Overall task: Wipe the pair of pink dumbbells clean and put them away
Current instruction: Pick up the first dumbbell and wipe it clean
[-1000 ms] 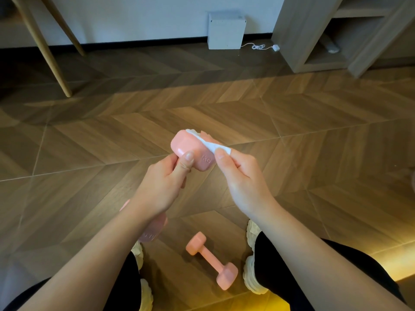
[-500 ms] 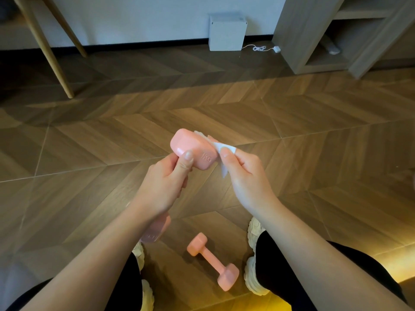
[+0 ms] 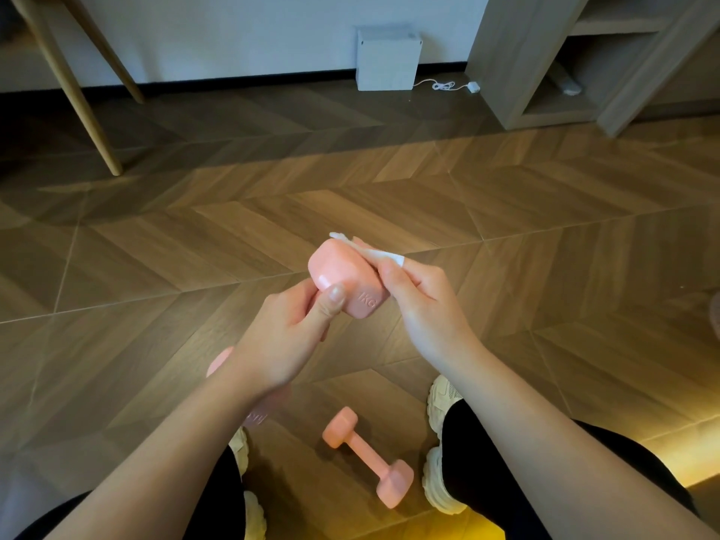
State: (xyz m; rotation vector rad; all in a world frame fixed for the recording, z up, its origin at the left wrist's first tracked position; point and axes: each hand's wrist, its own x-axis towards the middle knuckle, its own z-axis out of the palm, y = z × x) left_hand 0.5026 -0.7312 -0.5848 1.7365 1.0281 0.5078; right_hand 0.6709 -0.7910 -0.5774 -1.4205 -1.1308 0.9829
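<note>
The person stands holding one pink dumbbell [image 3: 343, 282] up in front of them. The left hand [image 3: 280, 337] is wrapped around its handle with the thumb braced against the upper head. That grip seems meant to keep the weight from turning while it is rubbed. It also tilts the head toward the right hand [image 3: 424, 305], which pinches a folded white wipe [image 3: 374, 253] between thumb and fingers. The wipe is pressed on the far side of that head, just above the knuckles. The lower head of the dumbbell peeks out beneath the left wrist and looks harder to reach until the grip is shifted. I judge the wiping to be mid-way on this first weight. The second dumbbell [image 3: 368, 457] lies on the wooden floor [image 3: 195, 247] well below both hands, between the person's pale shoes [image 3: 444, 415]. It sits slantwise, untouched, and close enough to the feet that a careless step could knock it. Far beyond the hands, a white box [image 3: 387, 58] stands against the wall with a thin cable [image 3: 444, 86] trailing from it. A shelf unit [image 3: 545, 72] stands beyond and to the right of the right hand, perhaps the place for putting the weights away, though I cannot tell. Wooden legs [image 3: 70, 83] slant down far off to the left of the left hand. Nothing lies on the floor between the hands and the shelves.
</note>
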